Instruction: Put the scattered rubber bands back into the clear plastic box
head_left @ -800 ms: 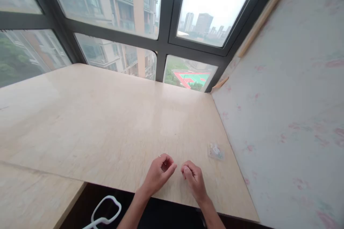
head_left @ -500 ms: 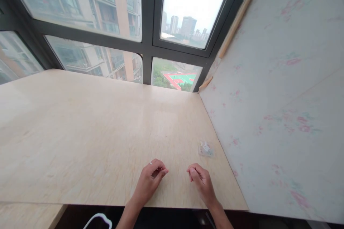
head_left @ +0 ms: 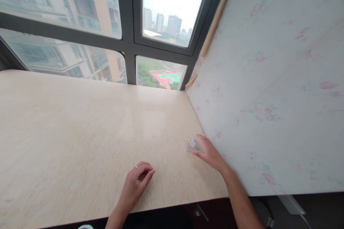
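A small clear plastic box (head_left: pixel 189 145) with a white mark and small bits showing through lies on the tabletop near the wall. My right hand (head_left: pixel 211 153) reaches around its right side, thumb near the front edge and fingers near the back, spread apart. Whether the fingertips touch the box I cannot tell. My left hand (head_left: pixel 136 183), with a ring on one finger, rests at the near part of the tabletop, left of the box. Its fingers are curled and the thumb tip meets the index finger; nothing shows between them.
The pale marbled tabletop (head_left: pixel 80 132) runs back to a dark-framed window (head_left: pixel 129 61). A flower-patterned wall (head_left: pixel 268 78) bounds it closely on the right. Below the front edge is a dark space, with part of a white curved object (head_left: pixel 85 227) at the lower left.
My right hand has moved forward and right to the clear box and opened its fingers around it. My left hand stays curled on the tabletop. The view has turned right.
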The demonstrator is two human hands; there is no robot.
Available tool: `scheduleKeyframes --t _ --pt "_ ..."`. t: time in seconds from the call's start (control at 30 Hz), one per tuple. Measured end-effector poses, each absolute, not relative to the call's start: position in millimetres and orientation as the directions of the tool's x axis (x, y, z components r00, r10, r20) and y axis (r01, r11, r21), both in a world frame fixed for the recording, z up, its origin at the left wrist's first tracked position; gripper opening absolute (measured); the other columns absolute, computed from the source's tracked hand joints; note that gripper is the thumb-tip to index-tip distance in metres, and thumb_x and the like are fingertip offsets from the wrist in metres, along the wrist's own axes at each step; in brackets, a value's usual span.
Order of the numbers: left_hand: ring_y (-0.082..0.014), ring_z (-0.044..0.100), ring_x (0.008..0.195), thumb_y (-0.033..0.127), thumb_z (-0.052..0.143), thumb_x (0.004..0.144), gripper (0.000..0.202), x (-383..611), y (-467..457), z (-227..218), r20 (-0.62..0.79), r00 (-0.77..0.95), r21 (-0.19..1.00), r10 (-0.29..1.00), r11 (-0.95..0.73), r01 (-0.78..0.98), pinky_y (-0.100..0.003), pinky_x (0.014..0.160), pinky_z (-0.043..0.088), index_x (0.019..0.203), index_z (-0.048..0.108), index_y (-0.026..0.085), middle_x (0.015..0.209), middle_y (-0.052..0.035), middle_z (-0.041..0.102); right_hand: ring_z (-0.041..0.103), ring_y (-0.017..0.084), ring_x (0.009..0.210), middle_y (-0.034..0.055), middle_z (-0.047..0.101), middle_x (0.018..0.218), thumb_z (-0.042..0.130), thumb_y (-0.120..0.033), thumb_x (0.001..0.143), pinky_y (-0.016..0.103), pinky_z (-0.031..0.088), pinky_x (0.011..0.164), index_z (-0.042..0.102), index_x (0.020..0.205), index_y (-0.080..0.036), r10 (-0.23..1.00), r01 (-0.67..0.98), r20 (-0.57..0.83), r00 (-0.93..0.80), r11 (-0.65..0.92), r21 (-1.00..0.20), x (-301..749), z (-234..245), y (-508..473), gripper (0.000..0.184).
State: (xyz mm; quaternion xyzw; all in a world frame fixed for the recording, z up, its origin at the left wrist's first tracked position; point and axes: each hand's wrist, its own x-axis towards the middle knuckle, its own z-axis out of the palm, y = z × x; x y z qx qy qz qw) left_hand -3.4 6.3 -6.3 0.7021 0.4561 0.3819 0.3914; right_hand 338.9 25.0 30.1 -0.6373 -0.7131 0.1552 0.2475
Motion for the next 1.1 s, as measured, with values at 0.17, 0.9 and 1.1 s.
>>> scheduleKeyframes --t 0.17,0.9,1.1 --pt "-0.0175 0.061 0.075 0.039 0.051 0.090 0.026 -4 7 -6 0.186 0.282 0.889 0.941 -0.283 0.360 -0.027 0.066 0.049 0.077 0.062 0.019 0.085 -0.0053 0.065 0.040 0.027 0.133 0.0156 0.039 0.147 0.073 -0.031 0.072 0.047 0.031 0.109 0.030 0.146 -0.021 0.992 0.814 0.000 -0.129 0.106 -0.571 338 23 45 0.087" --pt "-0.0139 0.057 0.072 0.018 0.055 0.084 0.011 -2 -1 0 0.149 0.342 0.923 0.928 -0.254 0.289 -0.025 0.067 0.043 0.074 0.060 0.018 0.080 -0.0025 0.061 0.053 0.027 0.120 0.0140 0.058 0.129 0.079 -0.040 0.071 0.047 0.039 0.102 0.035 0.144 -0.021 0.904 0.709 0.126 -0.408 0.400 -0.581 252 57 82 0.087" --pt "-0.0148 0.051 0.070 0.028 0.046 0.092 0.019 -4 -8 4 0.146 0.311 0.908 0.939 -0.252 0.334 -0.026 0.065 0.038 0.078 0.052 0.018 0.076 -0.0016 0.058 0.055 0.028 0.117 0.0141 0.059 0.128 0.078 -0.042 0.071 0.047 0.042 0.100 0.037 0.143 -0.021 0.829 0.631 0.140 -0.542 0.511 -0.583 192 52 104 0.086"
